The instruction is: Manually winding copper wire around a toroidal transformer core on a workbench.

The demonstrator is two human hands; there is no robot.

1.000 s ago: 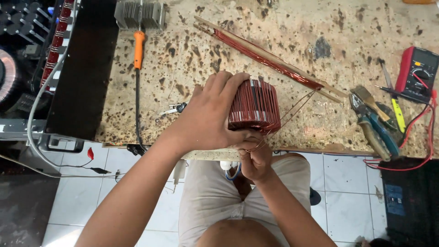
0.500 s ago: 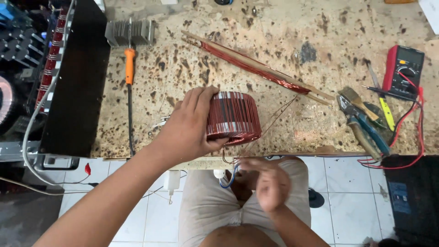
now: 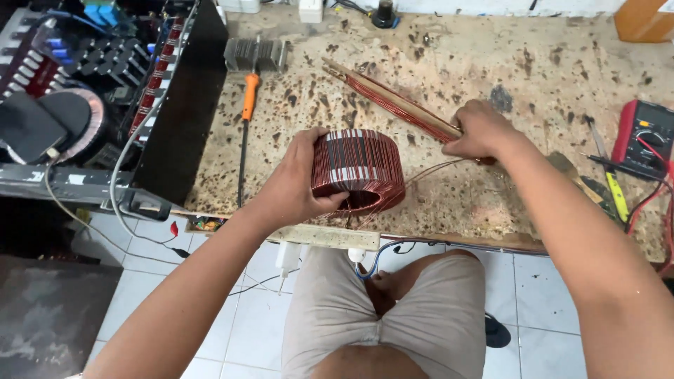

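Observation:
A ring-shaped coil (image 3: 361, 168) wound with red-brown copper wire stands at the near edge of the speckled workbench (image 3: 449, 63). My left hand (image 3: 295, 184) grips its left side and holds it steady. My right hand (image 3: 481, 130) rests closed on the near end of a long wooden stick (image 3: 393, 102) wrapped with copper wire, which lies diagonally on the bench. Thin strands of copper wire (image 3: 428, 172) run from the coil toward that hand.
An orange-handled screwdriver (image 3: 247, 105) and a finned heat sink (image 3: 254, 52) lie at the left. An open amplifier chassis (image 3: 91, 84) stands beyond the bench's left edge. A red multimeter (image 3: 646, 133) with leads and hand tools (image 3: 607, 186) sit at the right. Tiled floor below.
My right hand has risen from below the bench edge and closed on the wire-wound stick. My left hand has kept hold of the coil, which has tipped so its hollow faces me.

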